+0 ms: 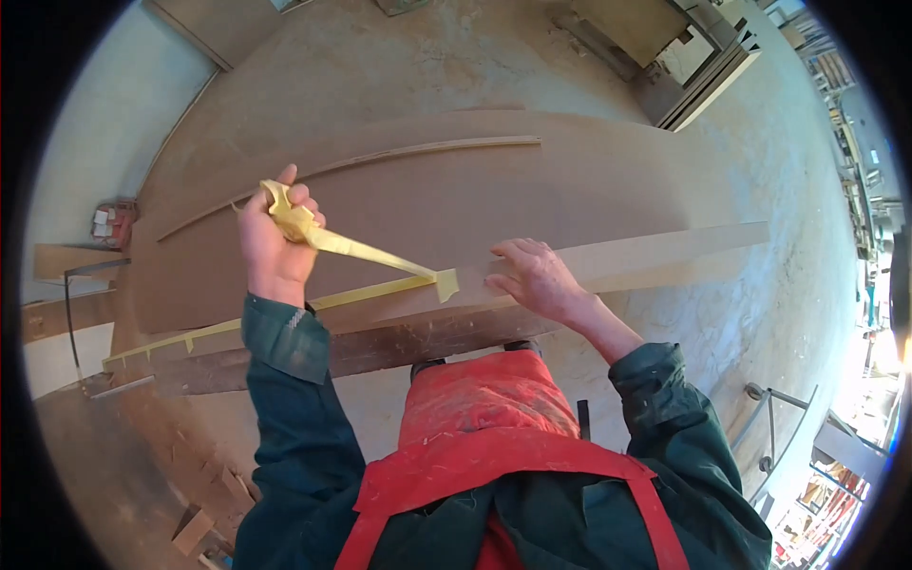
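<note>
My left hand (271, 242) is raised and closed around a crumpled wad of yellow masking tape (366, 251). From the fist a strip runs taut, down and right, to a long pale board (655, 255). There the strip meets a yellow tape line (214, 329) that follows the board leftward, with small tabs hanging from it at the left. A short flap of tape stands where they join. My right hand (539, 277) is just right of that join, at the board, fingers apart and slightly bent, holding nothing. Whether its fingertips press on the board I cannot tell.
Beneath lies a large brown sheet (608, 180), with a thin wooden strip (427, 148) across its far part. A dark reddish beam (380, 353) runs along the near side. Stacked panels (708, 90) stand far right; a metal frame (774, 423) stands near right.
</note>
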Demonstrator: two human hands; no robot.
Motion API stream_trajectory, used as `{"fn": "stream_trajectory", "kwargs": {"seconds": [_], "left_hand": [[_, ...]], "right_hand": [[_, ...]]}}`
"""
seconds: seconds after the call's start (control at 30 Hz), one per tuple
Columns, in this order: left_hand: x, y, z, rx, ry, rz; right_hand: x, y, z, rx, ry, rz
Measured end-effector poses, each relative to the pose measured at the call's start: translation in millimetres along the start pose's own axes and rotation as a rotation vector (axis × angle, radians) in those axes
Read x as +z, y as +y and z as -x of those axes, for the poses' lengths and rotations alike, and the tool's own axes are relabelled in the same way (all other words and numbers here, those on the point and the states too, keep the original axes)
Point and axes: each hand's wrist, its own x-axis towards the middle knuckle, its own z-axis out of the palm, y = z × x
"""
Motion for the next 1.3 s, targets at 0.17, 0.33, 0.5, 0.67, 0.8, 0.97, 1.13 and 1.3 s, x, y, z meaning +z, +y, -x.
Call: {"fn": "stream_trajectory", "kwargs": {"seconds": [0.17,0.33,0.5,0.67,0.8,0.97,1.13,1.3], "left_hand": [[-21,24,14,-0.032,-0.040,-0.167],[-29,-2,46,0.084,-0.215,-0.836],[-66,-87,32,0.435,-0.303,-1.520],[-87,-107,25,0.678,-0.098,-1.525],[-73,-106,27,0.757,-0.064,-1.453],[-68,-104,30,0.687,-0.048,-1.471],[-69,-104,31,0.689,-0.045,-1.469],[-72,-104,30,0.697,-0.054,-1.444]], "right_hand": [[47,-45,-56,0.090,-0.132,-0.081],[51,-70,-95,0.270,-0.129,-0.229],[39,-110,-110,0.183,-0.160,-0.420],[0,-81,-53,0.344,-0.243,-0.007],[30,-73,-29,0.181,-0.176,0.165],[31,-58,-28,0.206,-0.302,0.159],[34,-54,-27,0.133,-0.301,0.179],[29,-62,-27,0.085,-0.256,0.073]]}}
